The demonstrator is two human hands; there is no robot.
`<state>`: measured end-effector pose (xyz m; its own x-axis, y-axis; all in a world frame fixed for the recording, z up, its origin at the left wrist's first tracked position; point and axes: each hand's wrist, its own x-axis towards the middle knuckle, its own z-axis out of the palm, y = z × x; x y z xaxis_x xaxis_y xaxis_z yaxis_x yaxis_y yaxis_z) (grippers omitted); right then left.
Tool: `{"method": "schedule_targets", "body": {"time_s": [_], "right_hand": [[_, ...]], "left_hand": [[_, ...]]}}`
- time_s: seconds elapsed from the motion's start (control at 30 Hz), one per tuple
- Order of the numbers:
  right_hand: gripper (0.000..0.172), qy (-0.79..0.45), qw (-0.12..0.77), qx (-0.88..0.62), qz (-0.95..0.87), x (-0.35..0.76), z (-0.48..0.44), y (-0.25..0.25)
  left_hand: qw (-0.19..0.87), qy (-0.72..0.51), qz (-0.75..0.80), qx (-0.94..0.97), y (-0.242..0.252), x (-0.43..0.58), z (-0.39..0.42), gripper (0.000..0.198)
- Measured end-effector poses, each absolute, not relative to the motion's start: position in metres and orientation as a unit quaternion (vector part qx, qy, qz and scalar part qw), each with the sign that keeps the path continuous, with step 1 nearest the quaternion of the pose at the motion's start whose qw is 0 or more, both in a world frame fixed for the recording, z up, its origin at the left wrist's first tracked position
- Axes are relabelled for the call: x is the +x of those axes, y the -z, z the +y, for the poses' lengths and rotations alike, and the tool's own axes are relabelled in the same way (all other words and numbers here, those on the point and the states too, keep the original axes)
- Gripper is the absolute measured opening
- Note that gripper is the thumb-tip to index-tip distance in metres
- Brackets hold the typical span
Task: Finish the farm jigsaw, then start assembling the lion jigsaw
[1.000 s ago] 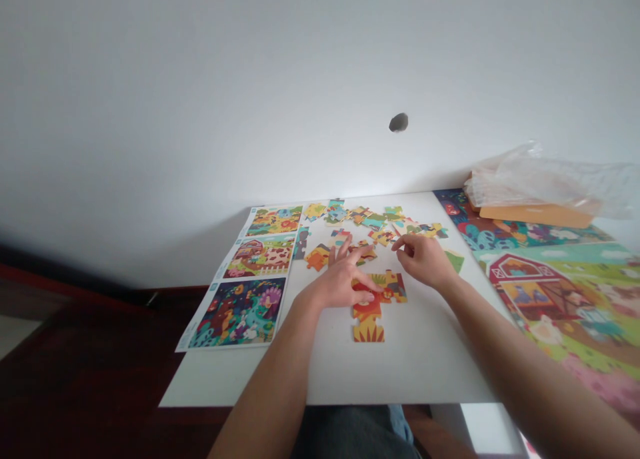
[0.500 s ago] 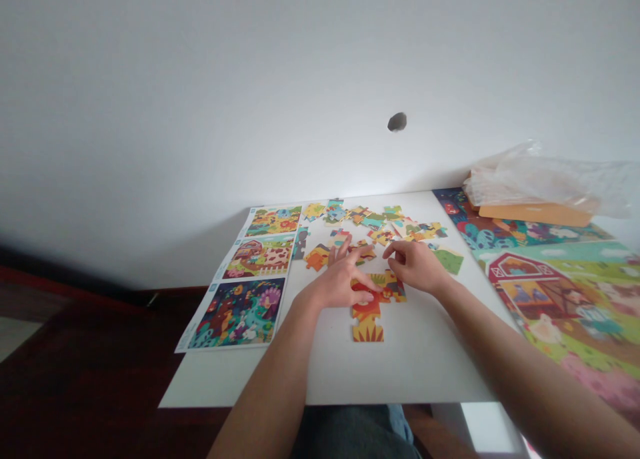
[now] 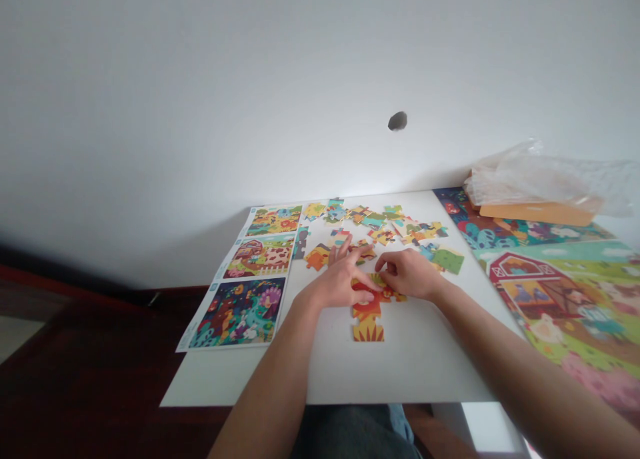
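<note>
A partly joined jigsaw puzzle (image 3: 368, 327) in orange, red and yellow lies on the white table (image 3: 400, 372), with a sunburst piece at its near end. My left hand (image 3: 341, 282) rests on its red part, fingers spread and nothing held. My right hand (image 3: 407, 274) curls over the top of the joined pieces, fingertips down, and hides part of them. Whether it pinches a piece is hidden. Several loose jigsaw pieces (image 3: 380, 229) are scattered just beyond my hands, with a green piece (image 3: 449, 261) near my right hand.
Printed picture sheets (image 3: 255, 279) lie along the table's left side. A large farm-scene puzzle picture (image 3: 565, 305) lies to the right, and a cardboard box (image 3: 537, 213) under crumpled clear plastic (image 3: 540, 185) sits behind it. A white wall rises behind the table.
My right hand has moved left and nearer, from beside the joined pieces onto their top. My left hand has stayed in place. The green piece sits slightly further left.
</note>
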<state>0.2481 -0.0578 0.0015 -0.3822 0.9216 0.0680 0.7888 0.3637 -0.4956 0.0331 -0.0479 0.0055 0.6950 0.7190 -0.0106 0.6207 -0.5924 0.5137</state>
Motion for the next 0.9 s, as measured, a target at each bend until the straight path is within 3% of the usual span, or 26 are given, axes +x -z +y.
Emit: {"method": "schedule_targets", "body": {"time_s": [0.73, 0.9], "right_hand": [[0.021, -0.215, 0.170, -0.522, -0.807, 0.2474, -0.0584, -0.0019], [0.020, -0.214, 0.172, -0.512, -0.814, 0.2435, -0.0614, -0.0002]], "left_hand": [[0.237, -0.112, 0.367, 0.892, -0.0037, 0.0323, -0.0481, 0.021], [0.165, -0.211, 0.371, 0.889, -0.0054, 0.0325, -0.0456, 0.013]]}}
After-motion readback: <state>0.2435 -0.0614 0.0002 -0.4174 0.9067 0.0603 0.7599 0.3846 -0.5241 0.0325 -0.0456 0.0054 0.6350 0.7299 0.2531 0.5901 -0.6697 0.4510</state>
